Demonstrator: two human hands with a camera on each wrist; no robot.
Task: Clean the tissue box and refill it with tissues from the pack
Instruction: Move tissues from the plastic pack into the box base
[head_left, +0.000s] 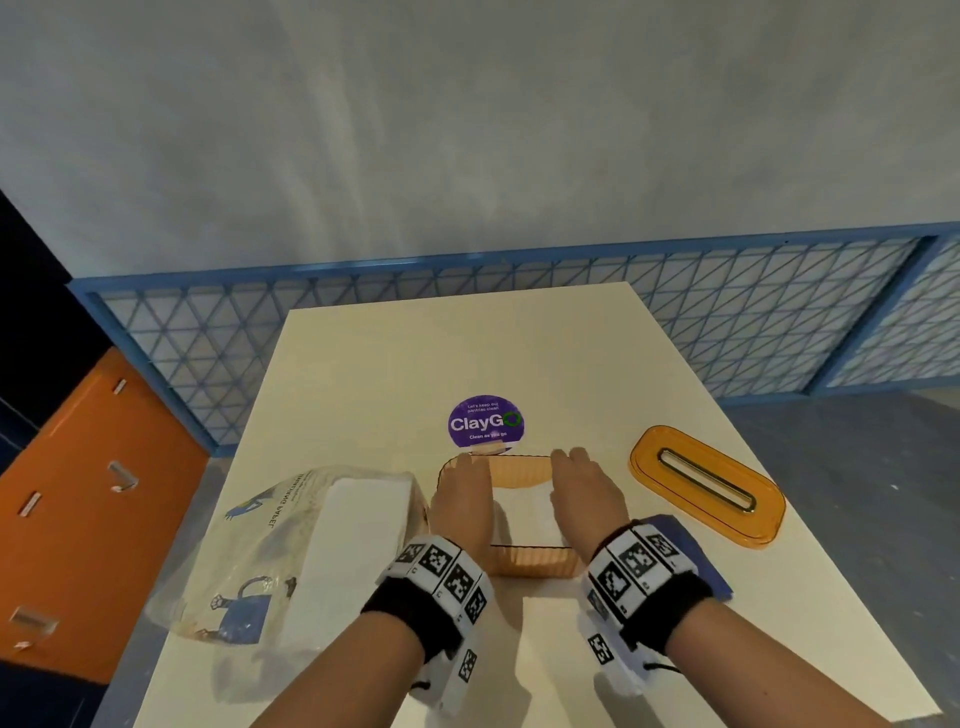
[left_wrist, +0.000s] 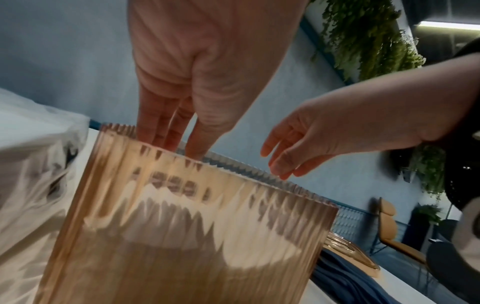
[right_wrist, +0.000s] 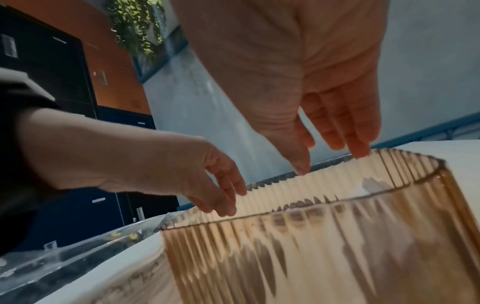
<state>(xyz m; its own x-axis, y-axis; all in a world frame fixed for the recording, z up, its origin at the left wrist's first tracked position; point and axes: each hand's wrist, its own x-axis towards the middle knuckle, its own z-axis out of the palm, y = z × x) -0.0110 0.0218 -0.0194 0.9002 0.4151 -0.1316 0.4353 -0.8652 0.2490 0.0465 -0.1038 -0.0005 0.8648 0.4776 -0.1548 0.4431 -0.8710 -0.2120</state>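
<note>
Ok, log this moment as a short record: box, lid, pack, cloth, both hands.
tissue box: amber ribbed box, lid off, white tissues inside
lid: amber lid with slot flat on the table, to the right of the box, apart from it
tissue pack: clear plastic pack left of the box, white stack showing
cloth: blue cloth by the box's right side, partly hidden by the right wrist
left hand: over the box's left part, fingers straight, holding nothing
right hand: over the box's right part, fingers straight, holding nothing
</note>
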